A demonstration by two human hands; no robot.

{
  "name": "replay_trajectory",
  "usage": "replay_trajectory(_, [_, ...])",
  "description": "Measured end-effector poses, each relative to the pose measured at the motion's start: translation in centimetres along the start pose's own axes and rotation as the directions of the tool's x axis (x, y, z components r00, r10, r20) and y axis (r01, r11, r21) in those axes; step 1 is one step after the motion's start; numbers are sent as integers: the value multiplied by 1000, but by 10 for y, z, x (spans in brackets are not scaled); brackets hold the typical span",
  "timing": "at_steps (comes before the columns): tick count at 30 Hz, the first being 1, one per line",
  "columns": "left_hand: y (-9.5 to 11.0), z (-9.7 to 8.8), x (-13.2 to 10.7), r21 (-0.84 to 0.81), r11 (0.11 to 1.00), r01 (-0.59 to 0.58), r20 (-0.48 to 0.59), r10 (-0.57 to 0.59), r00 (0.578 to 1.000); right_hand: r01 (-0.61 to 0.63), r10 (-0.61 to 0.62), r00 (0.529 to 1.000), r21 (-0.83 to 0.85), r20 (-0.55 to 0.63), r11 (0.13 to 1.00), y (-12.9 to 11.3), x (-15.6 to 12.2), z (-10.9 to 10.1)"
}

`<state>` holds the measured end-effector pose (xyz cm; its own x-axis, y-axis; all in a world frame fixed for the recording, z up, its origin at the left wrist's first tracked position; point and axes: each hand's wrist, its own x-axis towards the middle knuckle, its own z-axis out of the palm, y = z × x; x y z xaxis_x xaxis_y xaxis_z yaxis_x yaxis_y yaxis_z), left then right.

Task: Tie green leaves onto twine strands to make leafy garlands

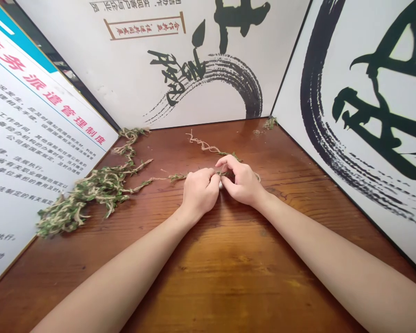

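From the head view, two bare arms reach out over a brown wooden table (225, 259) with shiny lines in the wood. The left hand (199, 192) is curled shut, and its fingers (208, 185) hold a long leafy string (180, 177) made of tan twine and small green leaves. The right hand (241, 182) is just beside the left hand. Its fingers (227, 160) bend over the top, and they and the thumb seem to pinch the same string. A small white bit (221, 185) shows between the two hands, but it is too small to tell what it is.

The string runs left from the hands to a big messy pile of more leafy string (97, 189) on the table. Another piece of the string (204, 144) lies on the table past the hands. A tiny green clump (270, 123) sits in the far corner of the table. A white board with big black brush letters (201, 60) stands behind the table, and another (360, 115) stands on the right. A white sign with red and black words (38, 138) stands on the left.
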<state>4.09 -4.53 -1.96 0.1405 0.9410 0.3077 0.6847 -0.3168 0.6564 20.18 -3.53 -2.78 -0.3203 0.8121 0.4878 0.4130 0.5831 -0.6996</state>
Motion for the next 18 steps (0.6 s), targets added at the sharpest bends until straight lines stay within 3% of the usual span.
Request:
replay_trajectory(8, [3,-1,4,-375,920,108,-96,-155,983,-9,12,999,86,-40,996,2,3,3])
replay_trajectory(13, [1,-1,4,-528,846,74,-142,-174,974,-43,49,996,84,-71,996,2,4,4])
replay_trajectory(18, [1,0,3,-618,786,31,-115,-129,985,-59,62,995,52,-72,997,2,4,4])
